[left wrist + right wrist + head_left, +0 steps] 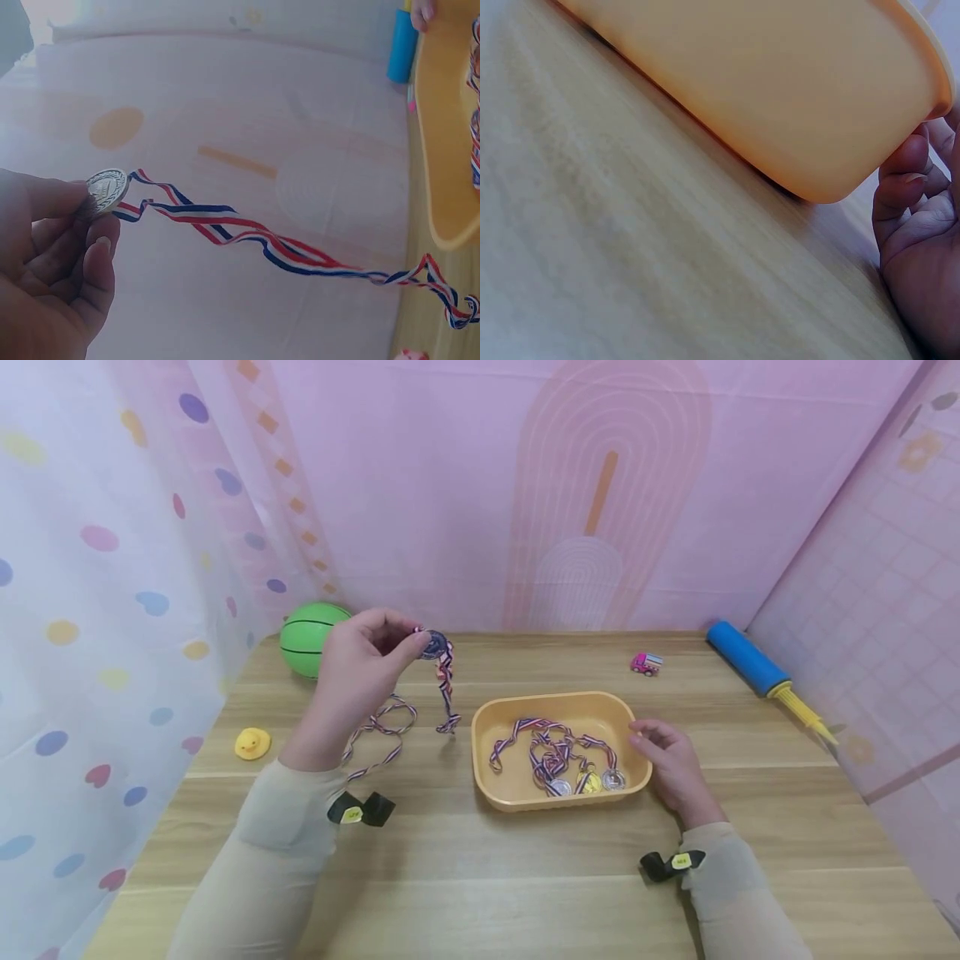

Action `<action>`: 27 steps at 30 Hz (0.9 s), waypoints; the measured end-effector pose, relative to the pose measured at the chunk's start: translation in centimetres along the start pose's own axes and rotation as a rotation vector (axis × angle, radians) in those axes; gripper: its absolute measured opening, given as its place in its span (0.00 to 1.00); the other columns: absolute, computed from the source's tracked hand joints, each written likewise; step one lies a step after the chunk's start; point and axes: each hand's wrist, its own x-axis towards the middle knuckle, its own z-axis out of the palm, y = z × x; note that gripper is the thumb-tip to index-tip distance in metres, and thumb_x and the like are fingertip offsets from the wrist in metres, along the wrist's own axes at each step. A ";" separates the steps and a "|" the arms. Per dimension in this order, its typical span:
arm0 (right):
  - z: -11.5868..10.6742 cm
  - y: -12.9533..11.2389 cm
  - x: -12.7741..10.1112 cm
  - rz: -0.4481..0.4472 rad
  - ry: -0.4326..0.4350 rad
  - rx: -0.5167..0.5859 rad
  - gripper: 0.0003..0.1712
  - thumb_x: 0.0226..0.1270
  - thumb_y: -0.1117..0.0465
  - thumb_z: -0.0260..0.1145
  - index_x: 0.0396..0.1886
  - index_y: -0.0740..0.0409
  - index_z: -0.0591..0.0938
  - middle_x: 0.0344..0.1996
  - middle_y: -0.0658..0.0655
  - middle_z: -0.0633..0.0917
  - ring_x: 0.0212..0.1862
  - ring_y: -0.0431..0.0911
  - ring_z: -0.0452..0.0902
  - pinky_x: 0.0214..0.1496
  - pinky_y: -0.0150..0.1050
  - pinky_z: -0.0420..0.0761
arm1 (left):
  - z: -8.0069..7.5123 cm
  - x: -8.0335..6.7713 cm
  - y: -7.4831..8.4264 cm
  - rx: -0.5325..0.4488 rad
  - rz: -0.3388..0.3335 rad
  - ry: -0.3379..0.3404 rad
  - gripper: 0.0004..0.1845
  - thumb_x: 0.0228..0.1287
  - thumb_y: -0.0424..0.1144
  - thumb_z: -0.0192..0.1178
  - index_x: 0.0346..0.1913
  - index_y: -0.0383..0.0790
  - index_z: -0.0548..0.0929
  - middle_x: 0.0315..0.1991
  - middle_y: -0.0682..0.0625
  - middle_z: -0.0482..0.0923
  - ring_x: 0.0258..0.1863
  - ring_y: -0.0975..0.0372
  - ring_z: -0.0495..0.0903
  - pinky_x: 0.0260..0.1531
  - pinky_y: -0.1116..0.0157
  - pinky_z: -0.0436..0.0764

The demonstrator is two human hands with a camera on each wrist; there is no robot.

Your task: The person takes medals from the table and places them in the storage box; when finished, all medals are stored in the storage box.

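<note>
Above the table my left hand [360, 664] pinches a silver medal [107, 190] between thumb and fingers. Its red, white and blue ribbon [445, 681] hangs down, twisted, left of a yellow plastic basin [506, 797]. My right hand [671, 764] grips the basin's right rim, fingers curled under the lip in the right wrist view. Inside the basin lie two silver medals and a gold medal [592, 782], bunched at the front right with tangled ribbons [551, 756]. Another striped ribbon [397, 752] lies looped on the table, partly hidden behind my left arm.
A green ball [303, 639] stands at the back left, with a yellow rubber duck [252, 743] in front of it. Toward the back right are a small pink toy truck [646, 664] and a blue and yellow pump [750, 658]. Printed curtains surround the wooden table [480, 893].
</note>
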 end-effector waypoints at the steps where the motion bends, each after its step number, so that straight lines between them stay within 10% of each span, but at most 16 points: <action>1: 0.0 0.0 0.0 0.000 0.001 -0.003 0.07 0.64 0.66 0.66 0.38 0.48 0.83 0.36 0.48 0.78 0.42 0.42 0.70 0.45 0.28 0.77 | 0.2 0.2 0.4 -0.016 0.012 0.000 0.10 0.61 0.41 0.67 0.37 0.36 0.83 0.31 0.48 0.84 0.28 0.61 0.78 0.27 0.71 0.76; 11: 0.5 -0.1 0.0 0.001 0.014 -0.009 0.07 0.65 0.67 0.64 0.42 0.57 0.82 0.35 0.47 0.78 0.41 0.41 0.72 0.43 0.29 0.77 | 3.3 1.7 3.8 -0.222 0.075 -0.104 0.07 0.61 0.35 0.66 0.38 0.33 0.83 0.32 0.47 0.84 0.25 0.58 0.76 0.18 0.69 0.74; 27: 1.1 0.0 0.0 0.011 0.002 0.002 0.06 0.64 0.67 0.65 0.39 0.52 0.83 0.35 0.48 0.78 0.40 0.41 0.72 0.42 0.30 0.78 | 8.1 3.4 4.6 -0.291 0.039 -0.239 0.06 0.63 0.35 0.64 0.38 0.35 0.82 0.33 0.48 0.84 0.30 0.55 0.77 0.26 0.68 0.73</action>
